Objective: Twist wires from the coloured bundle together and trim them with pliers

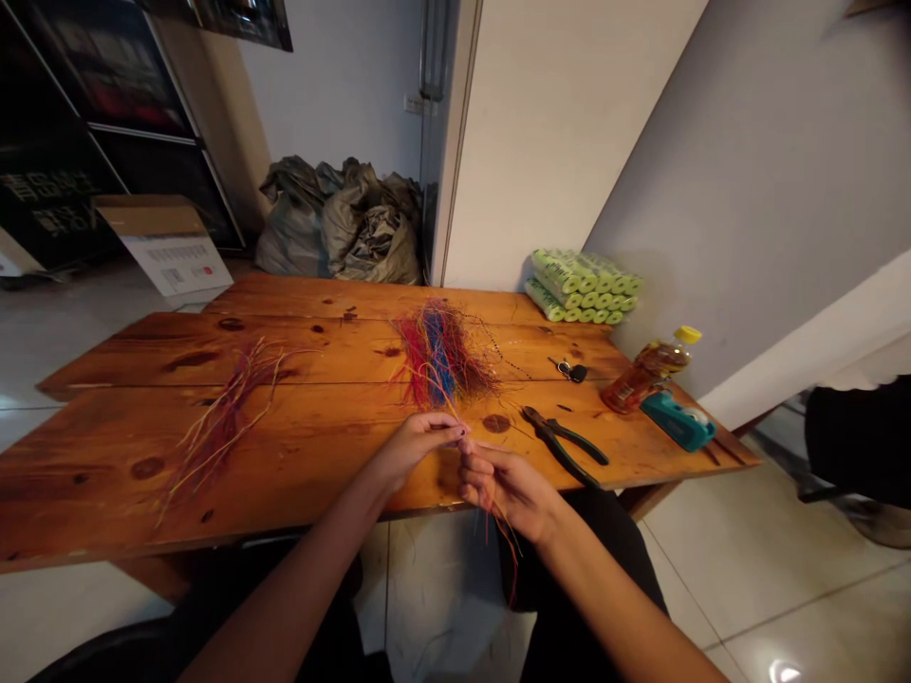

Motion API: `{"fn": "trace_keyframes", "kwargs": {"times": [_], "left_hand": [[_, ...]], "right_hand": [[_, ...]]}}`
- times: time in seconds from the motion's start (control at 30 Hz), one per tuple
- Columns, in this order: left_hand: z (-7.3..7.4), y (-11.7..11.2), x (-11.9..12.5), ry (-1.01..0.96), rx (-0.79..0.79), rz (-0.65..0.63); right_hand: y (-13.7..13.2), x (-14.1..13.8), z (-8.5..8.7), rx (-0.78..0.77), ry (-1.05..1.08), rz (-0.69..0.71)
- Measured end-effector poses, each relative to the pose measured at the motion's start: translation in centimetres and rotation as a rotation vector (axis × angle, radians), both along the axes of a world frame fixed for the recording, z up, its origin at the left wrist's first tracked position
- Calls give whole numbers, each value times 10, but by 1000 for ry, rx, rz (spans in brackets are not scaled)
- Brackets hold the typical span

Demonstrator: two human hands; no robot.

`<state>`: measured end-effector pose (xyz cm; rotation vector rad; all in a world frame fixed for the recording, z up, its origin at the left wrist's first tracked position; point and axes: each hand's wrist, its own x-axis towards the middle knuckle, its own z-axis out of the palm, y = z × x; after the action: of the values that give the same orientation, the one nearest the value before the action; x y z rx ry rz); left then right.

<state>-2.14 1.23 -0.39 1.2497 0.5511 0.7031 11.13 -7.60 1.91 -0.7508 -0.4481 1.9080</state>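
A few thin strands (508, 531), too fine to count, sit pinched in the fingertips of the left hand (421, 440) and right hand (513, 488), ends dangling below the right; one fibre pile (438, 359) lies just beyond both; one pair of pliers (548, 433) lies right of them.

- We note plain black trousers (580, 617); weave too dark to read.
- We record left forearm (317, 564) and right forearm (604, 574): both bare, slim, tapering forward.
- We log left hand (418, 444) and right hand (513, 489): also bare.
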Motion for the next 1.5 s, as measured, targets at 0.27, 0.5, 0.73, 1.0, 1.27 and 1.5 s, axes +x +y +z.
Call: {"fn": "trace_keyframes", "kwargs": {"times": [0.27,0.5,0.73,1.0,1.27,1.5], "left_hand": [[2,-16,1,-14,-70,13],[4,-6,-4,-81,-170,145],[10,-7,-11,-52,-189,114],[15,-30,3,32,-15,-159],[6,-36,11,39,44,-189],[5,-41,15,136,123,-128]], "right_hand": [[-15,-6,-13,31,2,-49],[-49,-19,-30,25,-14,-55],[-78,9,-25,159,-783,30],[-16,22,25,531,-1275,-179],[13,22,32,400,-969,-312],[24,24,51,277,-734,-339]]}}
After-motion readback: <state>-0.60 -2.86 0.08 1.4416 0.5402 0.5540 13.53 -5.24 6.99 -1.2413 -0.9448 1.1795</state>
